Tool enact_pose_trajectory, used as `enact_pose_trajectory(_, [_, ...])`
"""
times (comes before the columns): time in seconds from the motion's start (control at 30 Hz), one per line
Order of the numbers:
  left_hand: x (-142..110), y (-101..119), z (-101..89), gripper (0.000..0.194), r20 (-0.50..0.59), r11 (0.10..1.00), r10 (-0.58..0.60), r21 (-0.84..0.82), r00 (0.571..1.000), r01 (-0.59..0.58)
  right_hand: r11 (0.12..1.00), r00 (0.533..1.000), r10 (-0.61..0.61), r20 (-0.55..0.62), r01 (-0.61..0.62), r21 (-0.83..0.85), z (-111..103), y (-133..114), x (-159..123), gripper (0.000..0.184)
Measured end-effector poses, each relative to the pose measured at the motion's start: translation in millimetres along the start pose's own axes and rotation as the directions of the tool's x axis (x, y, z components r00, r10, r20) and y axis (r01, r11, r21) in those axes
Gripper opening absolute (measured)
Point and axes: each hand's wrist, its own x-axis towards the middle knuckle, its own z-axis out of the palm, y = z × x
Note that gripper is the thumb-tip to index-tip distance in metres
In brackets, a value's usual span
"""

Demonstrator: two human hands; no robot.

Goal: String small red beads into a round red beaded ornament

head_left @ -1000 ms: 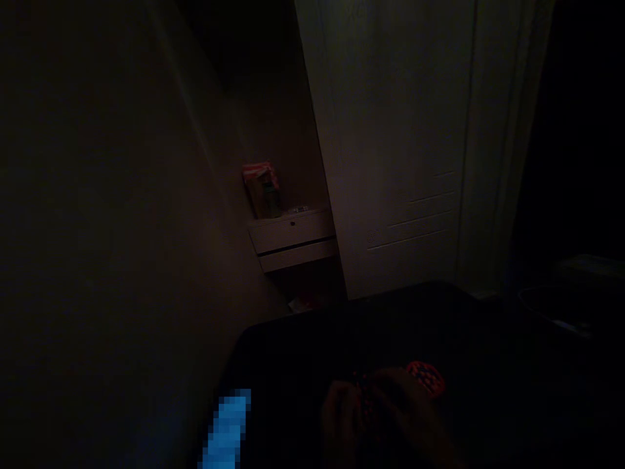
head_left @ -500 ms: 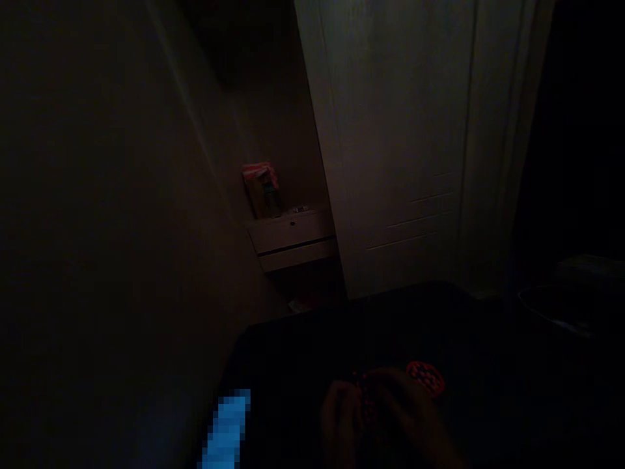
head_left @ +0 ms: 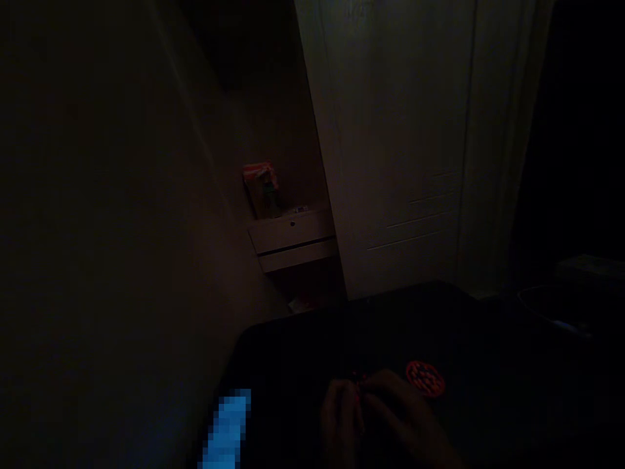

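1. Low in the head view, over the dark, round-cornered surface [head_left: 293,355], your left hand [head_left: 338,413] and right hand [head_left: 401,405] curl inward, fingers narrowed; it's too dark to tell whether either grips firmly.
2. Right between your fingertips sits a small, red-flecked dark thing [head_left: 358,385], mostly covered, material unclear.
3. It looks light, perhaps flexible; I'd judge its edges the best hold, fingertips only, with slipperiness and fragility unreadable in this gloom.
4. Just beyond your right hand lies a flat, round, red-rimmed disc [head_left: 426,379] with orange-red marks, probably light too, its rim the natural pinch.
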Motion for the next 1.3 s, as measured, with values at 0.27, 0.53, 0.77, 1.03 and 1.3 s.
enact_pose_trajectory(0.27, [2,-3,-2.1,0.057,0.050,0.995,0.026,0.091,0.998,-0.030,0.999,1.000,0.022,-0.010,-0.021,0.033,3,4,-2,0.018])
enact_pose_trajectory(0.53, [4,-5,-5.0,0.060,0.088,0.988,0.061,0.138,0.994,-0.072,0.999,1.000,-0.005,0.022,0.004,0.038,4,1,-1,0.017])
enact_pose_trajectory(0.77, [2,-4,-3.5,0.060,0.085,0.985,0.053,0.157,0.995,-0.066,1.000,1.000,-0.003,0.004,0.003,0.015,5,4,-5,0.025])
enact_pose_trajectory(1.03, [13,-25,-9.3,0.056,0.072,0.987,0.086,0.130,0.994,-0.094,0.999,0.999,0.050,0.022,-0.050,0.003,6,5,-7,0.031])
enact_pose_trajectory(1.3, [6,-13,-5.3,0.053,0.075,0.987,0.101,0.116,0.992,-0.109,0.996,0.995,0.082,-0.053,-0.080,0.041,8,6,-6,0.025])
